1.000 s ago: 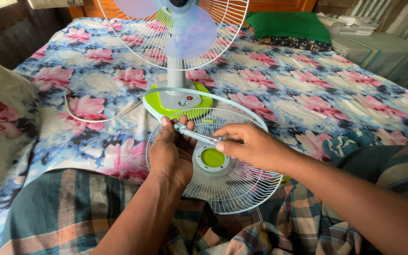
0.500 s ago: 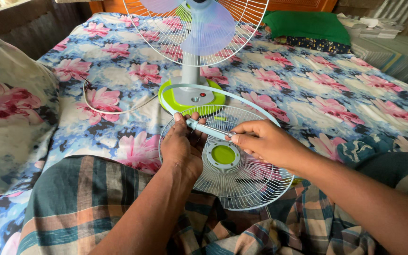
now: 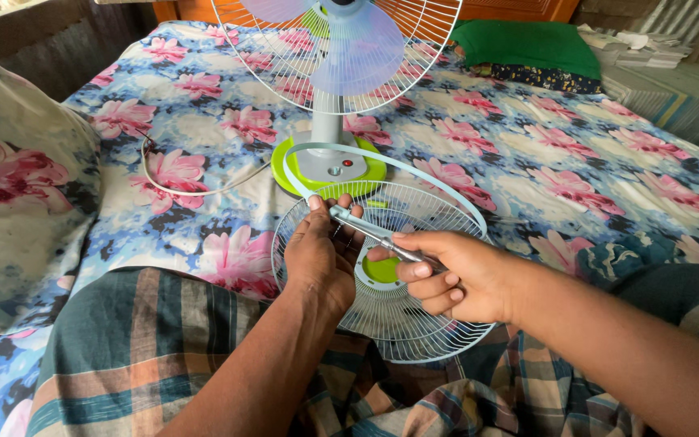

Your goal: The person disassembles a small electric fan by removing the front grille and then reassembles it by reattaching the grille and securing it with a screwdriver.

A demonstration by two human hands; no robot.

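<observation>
A bed fills most of the view, covered by a sheet (image 3: 576, 178) printed with pink flowers on blue and white, and lit by soft, even daylight. A large pillow (image 3: 18, 210) in a faded floral case lies at the left edge, while a green pillow (image 3: 527, 47) rests at the far end against an orange-brown wooden headboard (image 3: 527, 8). Dark, rough wall (image 3: 50, 36) runs behind the bed at upper left, and folded grey cloth (image 3: 665, 85) is stacked at upper right.
</observation>
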